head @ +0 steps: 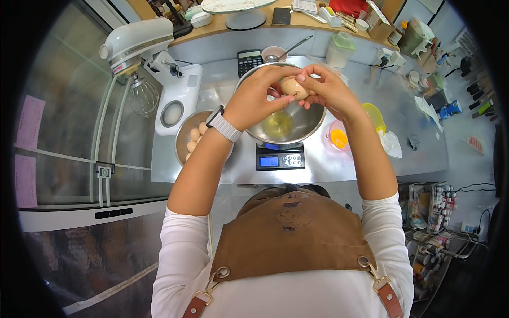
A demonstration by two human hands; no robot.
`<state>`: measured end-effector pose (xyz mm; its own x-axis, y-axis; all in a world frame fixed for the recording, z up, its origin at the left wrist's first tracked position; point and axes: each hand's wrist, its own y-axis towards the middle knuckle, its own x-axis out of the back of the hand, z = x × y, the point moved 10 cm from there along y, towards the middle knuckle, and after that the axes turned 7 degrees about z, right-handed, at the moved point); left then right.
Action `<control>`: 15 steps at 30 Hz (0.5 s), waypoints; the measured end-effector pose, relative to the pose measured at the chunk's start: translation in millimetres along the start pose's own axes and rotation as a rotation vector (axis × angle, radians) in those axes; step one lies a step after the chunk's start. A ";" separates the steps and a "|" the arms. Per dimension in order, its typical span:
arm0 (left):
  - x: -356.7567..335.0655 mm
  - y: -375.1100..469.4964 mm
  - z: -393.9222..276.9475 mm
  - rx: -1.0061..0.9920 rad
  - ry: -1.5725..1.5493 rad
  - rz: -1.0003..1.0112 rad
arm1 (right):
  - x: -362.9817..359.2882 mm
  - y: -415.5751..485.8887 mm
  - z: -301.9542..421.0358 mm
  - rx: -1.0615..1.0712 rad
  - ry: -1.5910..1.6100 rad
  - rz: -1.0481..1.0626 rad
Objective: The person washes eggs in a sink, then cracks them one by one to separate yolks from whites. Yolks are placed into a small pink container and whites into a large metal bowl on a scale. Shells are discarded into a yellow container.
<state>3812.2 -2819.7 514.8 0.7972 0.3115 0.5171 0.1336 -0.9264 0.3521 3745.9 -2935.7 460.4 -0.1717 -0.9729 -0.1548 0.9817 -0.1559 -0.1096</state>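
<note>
Both of my hands hold one brown egg [293, 88] with a cracked shell, above a large stainless steel mixing bowl [314, 121]. My left hand [260, 93] grips the egg from the left, and my right hand [328, 89] has its fingers on the right side. Clear egg white [277, 125] lies in the bowl, which stands on a digital kitchen scale [280, 159]. At the left, partly behind my left forearm, whole brown eggs [195, 135] sit in a metal bowl [183, 127]. Near my right forearm, a small pink bowl [331, 139] contains an orange yolk [339, 138].
A white stand mixer [179, 95] with a whisk stands at the left. Behind the bowl are a calculator [249, 62] and a pink bowl with a spoon [274, 53]. A lidded plastic container [340, 49] stands at the back right. A yellow bowl [373, 115] and crumpled tissue [391, 144] lie at the right.
</note>
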 end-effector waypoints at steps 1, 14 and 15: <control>2.0 -0.1 2.3 0.022 0.015 -0.012 | -1.9 0.9 -0.3 0.001 -0.007 0.000; -1.6 -3.3 31.7 0.249 0.085 -0.064 | 0.9 3.0 -14.4 0.102 -0.370 -0.201; -2.3 -2.7 31.9 0.261 0.097 -0.052 | 1.2 3.8 -17.1 0.088 -0.342 -0.198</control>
<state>3828.9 -2824.7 487.8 0.7270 0.3670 0.5803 0.3295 -0.9280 0.1740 3747.9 -2934.5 443.0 -0.3352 -0.9211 0.1981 0.9384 -0.3452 -0.0174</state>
